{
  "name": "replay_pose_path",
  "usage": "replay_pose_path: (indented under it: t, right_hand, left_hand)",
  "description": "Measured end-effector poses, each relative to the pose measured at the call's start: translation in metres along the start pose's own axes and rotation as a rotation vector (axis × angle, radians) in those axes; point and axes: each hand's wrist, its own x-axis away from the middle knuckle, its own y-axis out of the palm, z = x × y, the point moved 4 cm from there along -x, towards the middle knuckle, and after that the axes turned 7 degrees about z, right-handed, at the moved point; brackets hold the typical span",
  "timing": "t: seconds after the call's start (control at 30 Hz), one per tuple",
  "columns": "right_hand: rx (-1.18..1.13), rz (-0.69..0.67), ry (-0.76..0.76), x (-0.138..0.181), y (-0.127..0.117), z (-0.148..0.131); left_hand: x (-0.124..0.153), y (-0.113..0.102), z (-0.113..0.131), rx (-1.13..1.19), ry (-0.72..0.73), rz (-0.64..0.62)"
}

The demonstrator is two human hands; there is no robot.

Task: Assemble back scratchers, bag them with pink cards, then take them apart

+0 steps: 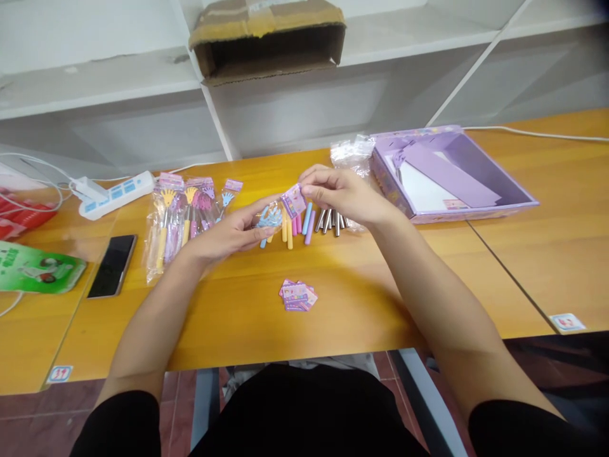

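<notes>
My left hand (233, 231) grips a clear plastic bag with a light-blue hand-shaped piece (270, 217) showing in it. At the bag's upper right, my right hand (345, 193) pinches the edge of a small purple printed card (294, 202). Whether the card is inside or folded over the bag I cannot tell. Below and behind the hands lie coloured handles, among them a yellow one (289, 236) and a lilac one (309, 228). Several metal tubes (337, 223) rest to their right. A pile of similar purple cards (297, 296) sits nearer to me on the table.
Packed hand-shaped sticks (169, 219) lie at left, near a black phone (113, 265), a white power strip (118, 195) and a green pouch (42, 268). An open purple box (413, 209) stands at right beside clear bags (352, 152). Above is a cardboard box (266, 28).
</notes>
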Motion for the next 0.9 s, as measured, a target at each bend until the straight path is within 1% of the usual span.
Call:
replay_pose_path:
  t: [0.07,0.13,0.2,0.23,0.27,0.3,0.37,0.43,0.47,0.53,0.6,0.67,0.7,0.73,0.77,0.83,0.87,0.9]
  right_hand:
    - [0.049,0.039,-0.017,0.004,-0.006,0.000]
    - [0.135,0.169,-0.059,0.010,-0.019,0.000]
    - [0.230,0.285,-0.071,0.024,-0.030,0.002]
    - [0.263,0.281,-0.054,0.034,-0.030,0.004]
    - [0.280,0.223,-0.023,0.045,-0.025,0.007]
    - [0.279,0.115,0.018,0.058,-0.015,0.011]
    - [0.243,-0.135,0.106,0.087,0.015,0.020]
    - [0.226,-0.218,0.180,0.109,0.041,0.027]
    - [0.220,-0.207,0.206,0.115,0.049,0.030]
    - [0.168,-0.111,0.247,0.115,0.056,0.033]
    - [0.015,-0.003,0.282,0.104,0.052,0.031]
    - [-0.150,0.043,0.309,0.090,0.044,0.024]
    - [-0.180,0.077,0.297,0.083,0.039,0.020]
    - [-0.162,0.142,0.260,0.076,0.031,0.014]
    - [-0.110,0.248,0.197,0.070,0.021,0.008]
    - [-0.001,0.525,0.042,0.063,-0.002,-0.006]
    - [0.026,0.646,-0.015,0.061,-0.013,-0.012]
    - [0.031,0.731,-0.051,0.059,-0.023,-0.016]
  left_hand:
    - [0.002,-0.003,0.006,-0.123,0.013,-0.039]
    - [0.005,-0.008,0.010,-0.276,0.029,-0.098]
    - [0.008,-0.015,0.012,-0.403,0.022,-0.124]
    - [0.009,-0.018,0.012,-0.436,0.003,-0.110]
    - [0.010,-0.022,0.012,-0.449,-0.025,-0.078]
    - [0.010,-0.024,0.011,-0.443,-0.054,-0.037]
    - [0.009,-0.023,0.009,-0.415,-0.084,0.023]
    - [0.005,-0.014,0.006,-0.394,-0.067,0.030]
    - [0.002,-0.007,0.004,-0.385,-0.045,0.028]
    - [-0.005,0.010,-0.003,-0.350,0.013,0.031]
    - [-0.011,0.026,-0.011,-0.285,0.075,0.012]
    - [-0.014,0.040,-0.019,-0.193,0.089,-0.068]
    - [-0.014,0.044,-0.023,-0.127,0.062,-0.127]
    - [-0.014,0.047,-0.027,-0.046,0.017,-0.196]
    - [-0.013,0.049,-0.030,0.040,-0.035,-0.274]
    - [-0.010,0.048,-0.034,0.200,-0.118,-0.425]
    - [-0.009,0.046,-0.035,0.259,-0.140,-0.480]
    - [-0.009,0.043,-0.037,0.295,-0.155,-0.516]
